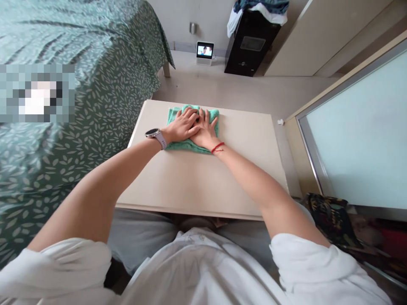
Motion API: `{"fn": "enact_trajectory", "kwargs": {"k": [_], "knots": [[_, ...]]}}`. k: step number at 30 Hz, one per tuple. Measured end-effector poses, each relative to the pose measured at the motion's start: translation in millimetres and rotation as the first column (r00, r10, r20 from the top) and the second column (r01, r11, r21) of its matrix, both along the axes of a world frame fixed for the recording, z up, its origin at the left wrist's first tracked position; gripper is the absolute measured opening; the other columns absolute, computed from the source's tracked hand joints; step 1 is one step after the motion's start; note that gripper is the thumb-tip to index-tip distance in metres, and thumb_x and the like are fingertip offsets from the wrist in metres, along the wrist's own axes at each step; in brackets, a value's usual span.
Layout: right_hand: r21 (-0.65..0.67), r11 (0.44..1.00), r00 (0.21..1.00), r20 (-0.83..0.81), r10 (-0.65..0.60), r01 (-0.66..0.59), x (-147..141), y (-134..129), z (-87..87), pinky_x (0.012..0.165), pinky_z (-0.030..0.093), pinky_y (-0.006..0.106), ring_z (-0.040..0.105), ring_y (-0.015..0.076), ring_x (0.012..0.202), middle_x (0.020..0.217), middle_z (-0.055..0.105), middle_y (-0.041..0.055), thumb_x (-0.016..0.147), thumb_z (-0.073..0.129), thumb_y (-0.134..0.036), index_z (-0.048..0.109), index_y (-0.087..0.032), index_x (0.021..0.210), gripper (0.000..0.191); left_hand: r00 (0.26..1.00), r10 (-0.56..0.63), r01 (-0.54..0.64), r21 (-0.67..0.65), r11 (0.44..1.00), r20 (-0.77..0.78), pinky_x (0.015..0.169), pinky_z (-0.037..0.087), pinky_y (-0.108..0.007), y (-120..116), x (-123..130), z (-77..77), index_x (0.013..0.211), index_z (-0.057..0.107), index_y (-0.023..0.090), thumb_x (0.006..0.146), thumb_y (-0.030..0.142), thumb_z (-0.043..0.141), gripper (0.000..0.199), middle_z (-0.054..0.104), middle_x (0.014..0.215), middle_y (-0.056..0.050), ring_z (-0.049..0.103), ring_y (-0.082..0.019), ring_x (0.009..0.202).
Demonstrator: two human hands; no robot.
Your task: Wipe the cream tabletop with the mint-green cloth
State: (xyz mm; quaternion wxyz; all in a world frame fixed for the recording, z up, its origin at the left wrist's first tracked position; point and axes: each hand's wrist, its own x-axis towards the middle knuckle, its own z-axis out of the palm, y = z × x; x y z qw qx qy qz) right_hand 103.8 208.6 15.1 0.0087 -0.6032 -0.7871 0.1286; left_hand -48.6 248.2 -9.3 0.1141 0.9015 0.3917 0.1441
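Note:
A folded green towel [190, 146] lies flat on the pale table [190, 182], toward its far edge. My left hand [182, 126] rests on the towel with its fingers stretched forward and spread, and its thumb reaches over the other hand. Pressed down beside it, my right hand [205, 131] also has its fingers apart on the cloth. The two hands overlap near the towel's middle, so part of the cloth is hidden. A watch [153, 134] is on my left wrist and a red string bracelet [218, 147] on my right.
At the left stands a bed with a green leaf-patterned cover [104, 84]. A small screen device [204, 53] sits on the floor beyond the table, near a black cabinet [249, 44] topped with clothes [267, 8]. A frosted panel [359, 118] stands at the right.

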Motion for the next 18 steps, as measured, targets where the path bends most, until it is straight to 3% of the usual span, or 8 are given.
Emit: {"fn": "enact_trajectory", "kwargs": {"k": [5,10,14,18], "knots": [[0.019,1.000,1.000,0.014,-0.007,0.007,-1,34,0.2,0.136,0.012,0.087,0.008,0.0476,0.180,0.196,0.011,0.0210,0.118,0.033,-0.038,0.025,-0.017,0.187,0.073,0.998,0.057,-0.057,0.012,0.998,0.010,0.130,0.034,-0.067,37,1,-2.6,0.151,0.065,0.014,0.107,0.061,0.034,0.071,0.056,0.167,-0.028,0.049,-0.045,0.156],[0.036,0.999,0.999,0.045,0.001,-0.002,0,49,1.0,0.137,0.014,0.085,0.012,0.0447,0.180,0.196,0.016,0.0183,0.119,0.025,-0.036,0.026,-0.020,0.187,0.070,0.993,0.114,-0.114,0.007,0.993,0.039,0.130,0.036,-0.063,50,0,-5.1,0.153,0.066,0.018,0.107,0.059,0.037,0.068,0.062,0.163,-0.023,0.052,-0.042,0.154],[0.048,0.999,0.999,0.032,-0.006,0.004,-1,42,-1.4,0.136,0.013,0.086,0.008,0.0442,0.181,0.197,0.011,0.0168,0.119,0.029,-0.035,0.028,-0.021,0.187,0.069,0.993,0.111,-0.111,0.007,0.994,0.041,0.135,0.031,-0.063,40,-1,-5.2,0.153,0.067,0.017,0.107,0.059,0.037,0.069,0.056,0.172,-0.023,0.044,-0.041,0.163],[0.051,0.999,1.000,0.016,-0.004,0.003,-2,10,-2.6,0.136,0.013,0.087,0.010,0.0463,0.181,0.196,0.012,0.0190,0.118,0.037,-0.038,0.030,-0.020,0.186,0.071,0.995,0.096,-0.096,-0.009,0.995,0.018,0.138,0.026,-0.066,7,-4,-4.5,0.155,0.065,0.014,0.108,0.065,0.033,0.076,0.051,0.176,-0.025,0.039,-0.043,0.168]]}}
